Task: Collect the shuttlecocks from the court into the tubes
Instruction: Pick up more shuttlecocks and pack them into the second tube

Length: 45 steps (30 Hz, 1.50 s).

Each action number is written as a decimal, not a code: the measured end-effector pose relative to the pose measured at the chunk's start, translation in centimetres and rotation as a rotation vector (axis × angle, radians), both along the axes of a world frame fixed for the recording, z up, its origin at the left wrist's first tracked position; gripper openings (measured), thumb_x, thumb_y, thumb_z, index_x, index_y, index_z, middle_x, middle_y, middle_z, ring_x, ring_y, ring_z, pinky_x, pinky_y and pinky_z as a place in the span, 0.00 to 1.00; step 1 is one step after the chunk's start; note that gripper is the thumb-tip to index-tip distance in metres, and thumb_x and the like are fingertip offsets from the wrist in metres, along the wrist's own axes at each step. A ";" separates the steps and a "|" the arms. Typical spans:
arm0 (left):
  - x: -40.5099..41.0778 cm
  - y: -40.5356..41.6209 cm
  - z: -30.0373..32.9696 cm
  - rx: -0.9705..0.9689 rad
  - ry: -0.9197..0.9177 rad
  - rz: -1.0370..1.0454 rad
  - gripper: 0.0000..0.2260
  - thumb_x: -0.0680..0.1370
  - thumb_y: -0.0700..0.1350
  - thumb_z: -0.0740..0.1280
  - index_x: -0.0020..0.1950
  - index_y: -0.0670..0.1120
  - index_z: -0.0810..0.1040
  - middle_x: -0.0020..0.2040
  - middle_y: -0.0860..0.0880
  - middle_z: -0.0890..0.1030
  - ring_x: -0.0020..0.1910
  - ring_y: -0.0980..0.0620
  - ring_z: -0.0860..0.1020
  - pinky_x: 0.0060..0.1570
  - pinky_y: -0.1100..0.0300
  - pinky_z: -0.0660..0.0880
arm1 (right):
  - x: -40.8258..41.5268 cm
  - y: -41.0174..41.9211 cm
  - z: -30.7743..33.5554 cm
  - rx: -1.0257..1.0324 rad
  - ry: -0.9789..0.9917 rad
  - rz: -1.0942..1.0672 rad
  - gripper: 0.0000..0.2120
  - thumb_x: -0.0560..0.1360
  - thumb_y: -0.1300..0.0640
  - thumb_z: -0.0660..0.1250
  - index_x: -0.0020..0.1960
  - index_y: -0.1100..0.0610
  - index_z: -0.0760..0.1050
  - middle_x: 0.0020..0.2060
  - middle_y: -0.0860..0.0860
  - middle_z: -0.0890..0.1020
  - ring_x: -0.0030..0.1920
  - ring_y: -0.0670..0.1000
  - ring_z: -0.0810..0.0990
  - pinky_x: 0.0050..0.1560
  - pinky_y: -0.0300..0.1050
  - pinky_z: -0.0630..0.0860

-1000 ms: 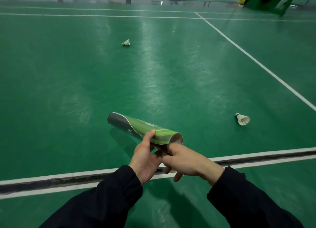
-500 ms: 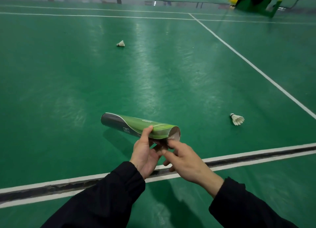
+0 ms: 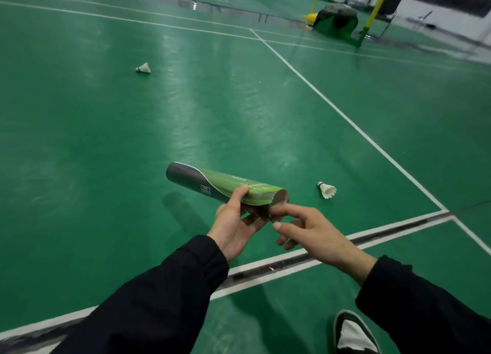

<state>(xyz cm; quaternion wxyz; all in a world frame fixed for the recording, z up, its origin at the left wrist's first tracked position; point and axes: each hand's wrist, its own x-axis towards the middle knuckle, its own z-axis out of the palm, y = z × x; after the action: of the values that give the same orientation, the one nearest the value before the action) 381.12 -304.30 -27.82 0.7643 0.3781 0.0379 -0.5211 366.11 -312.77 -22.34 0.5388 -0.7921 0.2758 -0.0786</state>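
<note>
Centrally, the left hand (image 3: 233, 226) clasps a green-and-grey shuttlecock tube (image 3: 220, 185) near its open end, thumb lying along the top and fingers curled beneath, so that the tube lies almost level above the court floor (image 3: 106, 141) with its capped end pointing away and to the left. The right hand (image 3: 313, 234) holds nothing: its fingers are spread and slack, with a fingertip (image 3: 277, 210) at the rim of the tube's mouth; whether it touches cannot be told. What the tube contains is not visible.

Just right of the tube's mouth, a white feather shuttlecock (image 3: 327, 190) lies on its side on the floor, cork pointing left. A second shuttlecock (image 3: 143, 68) lies well apart, far up-left. A white boundary line (image 3: 345, 119) runs diagonally at right; one shoe (image 3: 354, 332) shows at lower right.

Handling, by judgement: the shuttlecocks are very light, with feather skirts that crush or split readily, so each is best pinched at the firm cork base, not across the feathers. The tube appears to be thin, light cardboard, easily dented; a moderate clasp near the mouth should steady it for loading.
</note>
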 end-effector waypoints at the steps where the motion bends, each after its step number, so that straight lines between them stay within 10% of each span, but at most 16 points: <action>1: 0.2 -0.8 -0.2 0.020 -0.016 0.003 0.14 0.80 0.48 0.70 0.59 0.39 0.78 0.45 0.43 0.82 0.48 0.41 0.81 0.54 0.44 0.82 | -0.1 -0.8 -0.4 0.002 -0.028 -0.022 0.10 0.80 0.64 0.69 0.54 0.49 0.81 0.49 0.49 0.85 0.37 0.49 0.83 0.42 0.49 0.81; 14: -3.6 -17.3 -3.8 0.272 -0.120 -0.035 0.19 0.80 0.48 0.71 0.65 0.39 0.75 0.59 0.40 0.83 0.50 0.41 0.84 0.49 0.47 0.84 | -7.2 -19.4 -8.2 0.179 -0.245 -0.486 0.10 0.82 0.61 0.65 0.44 0.61 0.80 0.36 0.54 0.82 0.29 0.50 0.76 0.30 0.39 0.73; 23: -6.0 -30.1 -5.3 0.345 -0.147 0.095 0.19 0.80 0.48 0.71 0.64 0.38 0.73 0.59 0.38 0.82 0.46 0.42 0.85 0.42 0.49 0.84 | -5.4 -30.7 -15.2 0.254 -0.166 -0.629 0.07 0.81 0.60 0.65 0.58 0.56 0.79 0.52 0.53 0.82 0.34 0.46 0.80 0.34 0.44 0.78; 31: -9.3 -34.0 -8.3 0.449 -0.140 0.100 0.21 0.81 0.49 0.71 0.65 0.35 0.72 0.59 0.36 0.83 0.52 0.41 0.85 0.45 0.51 0.85 | -3.4 -37.4 -20.8 0.206 0.073 -0.688 0.21 0.77 0.57 0.65 0.70 0.52 0.76 0.71 0.56 0.66 0.65 0.56 0.75 0.72 0.55 0.71; 40: -6.7 -31.3 -8.2 0.479 -0.151 0.124 0.18 0.81 0.49 0.70 0.66 0.40 0.74 0.53 0.45 0.87 0.54 0.44 0.85 0.51 0.49 0.83 | -0.5 -39.5 -23.3 0.111 0.186 -0.694 0.22 0.76 0.52 0.65 0.69 0.54 0.78 0.65 0.56 0.82 0.59 0.59 0.82 0.63 0.58 0.78; 45: -5.7 -30.0 -8.7 0.416 -0.061 0.194 0.18 0.81 0.49 0.70 0.64 0.38 0.75 0.48 0.45 0.88 0.51 0.43 0.86 0.45 0.51 0.84 | -2.4 -35.8 -19.0 0.139 -0.179 -0.999 0.06 0.75 0.57 0.72 0.46 0.46 0.81 0.43 0.45 0.85 0.40 0.49 0.80 0.43 0.54 0.80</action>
<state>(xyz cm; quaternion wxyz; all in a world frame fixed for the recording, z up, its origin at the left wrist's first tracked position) 375.43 -334.33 -36.49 0.7171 0.5376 0.1575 -0.4147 363.71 -348.60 -41.34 0.5082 -0.5163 0.5781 -0.3754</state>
